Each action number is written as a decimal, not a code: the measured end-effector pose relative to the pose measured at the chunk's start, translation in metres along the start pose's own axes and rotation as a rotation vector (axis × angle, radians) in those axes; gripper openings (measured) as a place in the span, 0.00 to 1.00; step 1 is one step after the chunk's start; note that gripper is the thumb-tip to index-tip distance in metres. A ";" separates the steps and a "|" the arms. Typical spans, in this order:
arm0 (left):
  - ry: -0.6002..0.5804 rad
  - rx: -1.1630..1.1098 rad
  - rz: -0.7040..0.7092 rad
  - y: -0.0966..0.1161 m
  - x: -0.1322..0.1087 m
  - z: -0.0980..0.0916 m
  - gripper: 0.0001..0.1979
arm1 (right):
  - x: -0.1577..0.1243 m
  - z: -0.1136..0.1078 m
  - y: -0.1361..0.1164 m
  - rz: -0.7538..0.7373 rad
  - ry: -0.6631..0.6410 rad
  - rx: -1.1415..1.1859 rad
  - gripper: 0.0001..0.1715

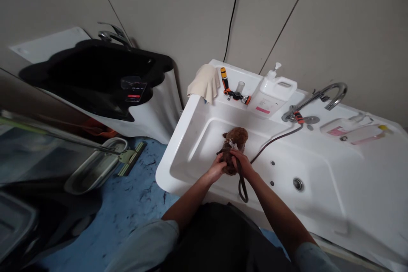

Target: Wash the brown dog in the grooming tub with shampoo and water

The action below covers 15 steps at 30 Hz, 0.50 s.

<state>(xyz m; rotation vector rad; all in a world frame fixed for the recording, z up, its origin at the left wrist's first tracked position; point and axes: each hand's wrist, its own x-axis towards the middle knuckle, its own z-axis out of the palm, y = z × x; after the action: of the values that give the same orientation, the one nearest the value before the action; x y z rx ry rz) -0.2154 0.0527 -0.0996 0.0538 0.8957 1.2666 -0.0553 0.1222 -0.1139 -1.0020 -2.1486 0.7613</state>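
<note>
1. A black basin (pixel 95 76) stands off the tub's left end, a squeegee (pixel 129 158) on the blue floor (pixel 127 204) below it.
2. A cream cloth (pixel 205 83) hangs over the white tub (pixel 350 187) at its back-left corner.
3. The left hand (pixel 216 169) presses, fingers curled, on a small brown dog (pixel 235 144) — in the tub's left part, near the front edge.
4. The right hand (pixel 242 162) grips the dog's other flank and, it seems, a dark hose (pixel 270 142).
5. A white pump jug (pixel 274 91) and a tap (pixel 328 93) sit on the back rim.
</note>
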 end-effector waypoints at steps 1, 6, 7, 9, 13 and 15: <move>0.002 0.015 0.001 0.000 -0.001 0.000 0.30 | 0.000 0.000 0.001 0.001 0.008 0.001 0.20; 0.047 0.050 0.045 0.001 -0.002 0.001 0.33 | -0.002 -0.001 -0.001 0.023 0.046 -0.019 0.21; 0.057 0.057 0.054 0.000 -0.001 0.001 0.33 | -0.004 -0.002 -0.003 0.017 0.049 -0.023 0.21; 0.073 0.058 0.090 -0.002 0.001 -0.001 0.32 | -0.009 -0.003 -0.012 -0.047 0.007 -0.023 0.20; 0.084 0.020 0.146 -0.007 0.006 -0.006 0.24 | -0.015 0.001 -0.030 -0.189 -0.173 -0.056 0.18; 0.086 -0.011 0.147 -0.011 0.010 -0.009 0.21 | -0.013 0.006 -0.035 -0.161 -0.189 -0.102 0.19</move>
<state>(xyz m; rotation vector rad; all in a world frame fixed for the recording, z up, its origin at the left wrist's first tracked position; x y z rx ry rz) -0.2115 0.0534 -0.1167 0.0578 0.9727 1.4194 -0.0683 0.0913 -0.0966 -0.8220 -2.4192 0.6986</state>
